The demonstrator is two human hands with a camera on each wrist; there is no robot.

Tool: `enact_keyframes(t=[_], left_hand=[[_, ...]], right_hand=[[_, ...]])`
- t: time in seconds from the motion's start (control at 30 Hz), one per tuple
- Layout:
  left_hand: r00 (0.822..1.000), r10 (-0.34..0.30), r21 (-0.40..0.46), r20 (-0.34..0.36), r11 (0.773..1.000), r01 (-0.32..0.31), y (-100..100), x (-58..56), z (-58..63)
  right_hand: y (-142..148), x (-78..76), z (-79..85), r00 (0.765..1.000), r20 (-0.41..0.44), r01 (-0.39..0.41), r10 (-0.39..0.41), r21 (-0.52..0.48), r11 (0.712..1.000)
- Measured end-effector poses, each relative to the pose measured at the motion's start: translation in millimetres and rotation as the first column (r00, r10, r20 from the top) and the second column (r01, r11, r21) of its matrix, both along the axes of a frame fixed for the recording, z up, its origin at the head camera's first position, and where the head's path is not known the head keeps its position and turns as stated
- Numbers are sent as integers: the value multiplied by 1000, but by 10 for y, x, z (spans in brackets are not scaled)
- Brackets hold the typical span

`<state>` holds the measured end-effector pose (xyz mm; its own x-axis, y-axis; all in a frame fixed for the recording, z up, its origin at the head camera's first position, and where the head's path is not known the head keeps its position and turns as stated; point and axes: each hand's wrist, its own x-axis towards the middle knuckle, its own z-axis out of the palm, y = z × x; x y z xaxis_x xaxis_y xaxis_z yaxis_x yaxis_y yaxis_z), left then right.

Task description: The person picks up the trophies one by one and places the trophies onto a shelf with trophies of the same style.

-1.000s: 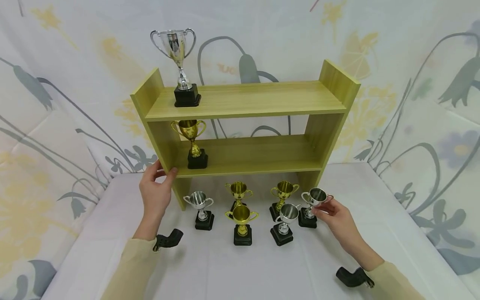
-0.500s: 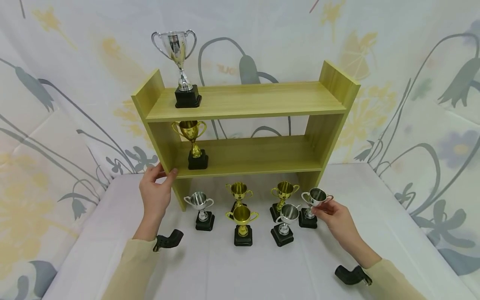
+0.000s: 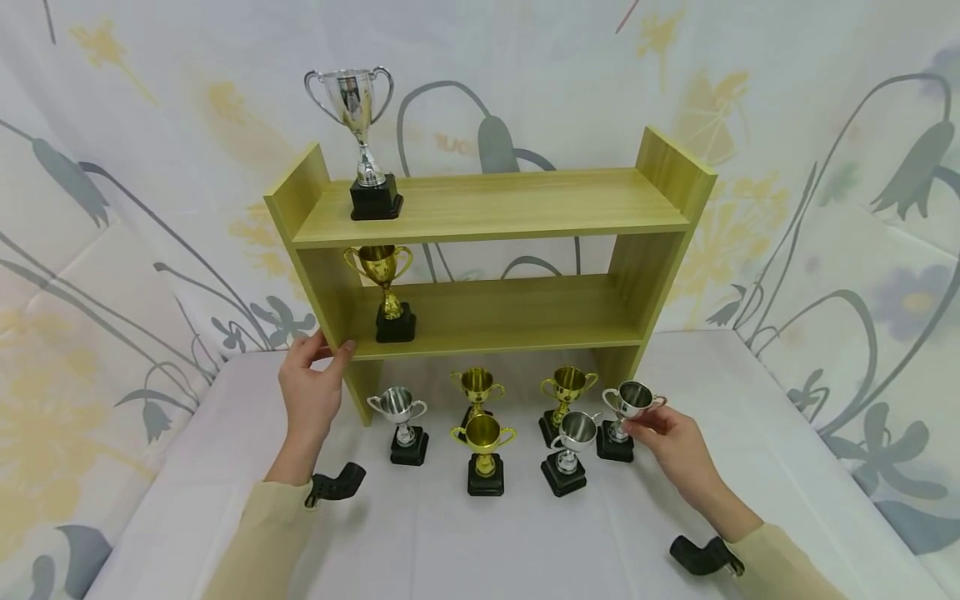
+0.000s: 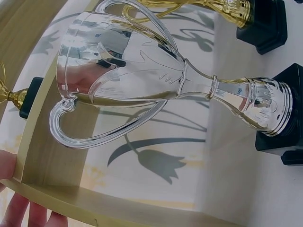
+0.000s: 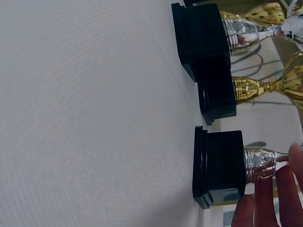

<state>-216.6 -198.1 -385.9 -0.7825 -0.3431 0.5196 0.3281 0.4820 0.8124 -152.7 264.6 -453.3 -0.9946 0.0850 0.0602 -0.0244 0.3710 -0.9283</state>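
My left hand grips the left side panel of a two-tier wooden shelf, the thumb lying over its front at the middle board. In the left wrist view, fingertips curl around the panel's edge beyond a silver trophy. With thumb and fingers, my right hand pinches the stem of a small silver trophy, the rightmost of the group. This trophy's black base sits upright on the white cloth in the right wrist view.
A large silver trophy stands on the top board's left end, with a gold trophy below it on the middle board. Several small gold and silver trophies, including a front gold one, stand on the cloth between the hands. Patterned fabric hangs behind.
The head view has tilted very slightly. Both hands keep their holds on the shelf and the small silver trophy, and the trophies stay where they were.
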Motion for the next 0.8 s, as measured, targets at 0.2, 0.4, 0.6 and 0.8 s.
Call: enact_keyframes(t=[0.2,0.4,0.6,0.8], left_hand=[[1000,-1,31,23,1000,0,23,11,5],[1000,-2,54,26,999,0,37,19,10],[1000,-3,49,24,999,1,37,18,2],[1000,2,34,18,999,-2,40,17,-2]], right_hand=[[0,9,-7,1000,-13,-7,7,-10,1000],[6,10,-1,1000,-25,-18,18,2,1000],[6,16,-6,999,-41,-15,13,-49,999],[21,28,-3,1000,-26,-12,10,-60,998]])
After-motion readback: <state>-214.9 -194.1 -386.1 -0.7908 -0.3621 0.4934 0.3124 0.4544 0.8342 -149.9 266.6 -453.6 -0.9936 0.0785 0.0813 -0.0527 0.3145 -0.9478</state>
